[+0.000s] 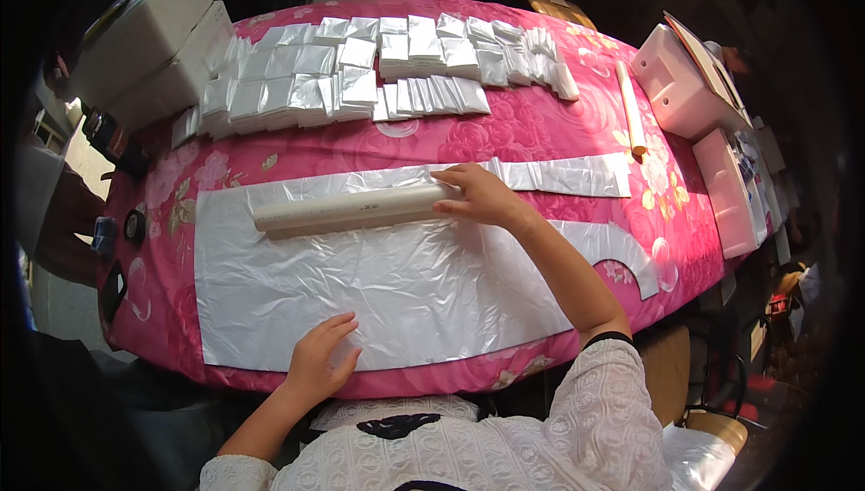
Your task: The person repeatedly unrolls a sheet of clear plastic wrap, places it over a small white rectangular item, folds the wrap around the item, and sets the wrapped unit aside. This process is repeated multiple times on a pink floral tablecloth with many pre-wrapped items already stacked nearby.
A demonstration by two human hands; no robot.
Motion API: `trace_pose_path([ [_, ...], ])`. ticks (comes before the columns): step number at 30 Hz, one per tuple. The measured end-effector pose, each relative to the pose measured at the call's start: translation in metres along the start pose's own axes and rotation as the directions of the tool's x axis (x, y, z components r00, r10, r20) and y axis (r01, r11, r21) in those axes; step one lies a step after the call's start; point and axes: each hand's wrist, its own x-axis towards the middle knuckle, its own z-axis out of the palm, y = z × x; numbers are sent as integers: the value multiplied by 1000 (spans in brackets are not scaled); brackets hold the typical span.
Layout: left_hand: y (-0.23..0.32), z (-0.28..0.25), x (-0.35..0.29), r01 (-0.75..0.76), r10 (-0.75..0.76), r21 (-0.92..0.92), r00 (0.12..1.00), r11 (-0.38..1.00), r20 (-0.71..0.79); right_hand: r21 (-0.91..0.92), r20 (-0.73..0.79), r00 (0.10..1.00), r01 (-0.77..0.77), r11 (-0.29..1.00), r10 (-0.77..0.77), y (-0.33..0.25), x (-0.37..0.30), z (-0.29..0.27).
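Observation:
A thin white plastic sheet [360, 302], cut like an apron with strap-like ends and a curved notch on its right side, lies spread and creased on the table. Across its far part rests a pale, straight tube [351, 211]. My right hand [482, 194] curls over the right end of this tube, hiding that end. Near the sheet's front edge, my left hand [323, 359] has its fingers apart and holds nothing; its fingertips are over the film.
Stacks of folded silvery-white plastic packets [288, 77] line the far side of the pink flowered tablecloth [505, 126]. White foam boxes stand left [162, 50] and right [680, 77]. A second tube [629, 108] lies at the right, and a dark bottle [113, 138] stands left.

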Motion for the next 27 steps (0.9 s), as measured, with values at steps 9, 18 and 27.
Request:
trace_pose_path([
  [9,4,52,28,-92,88,112,995,990,37,19,41,994,-100,995,99,-123,-160,47],
  [18,44,97,53,-229,164,290,959,929,233,-275,-198,971,-186,943,134,-3,-199,18],
  [27,65,114,58,-285,201,334,943,898,264,-228,-647,651,-663,713,398,134,-307,-65],
])
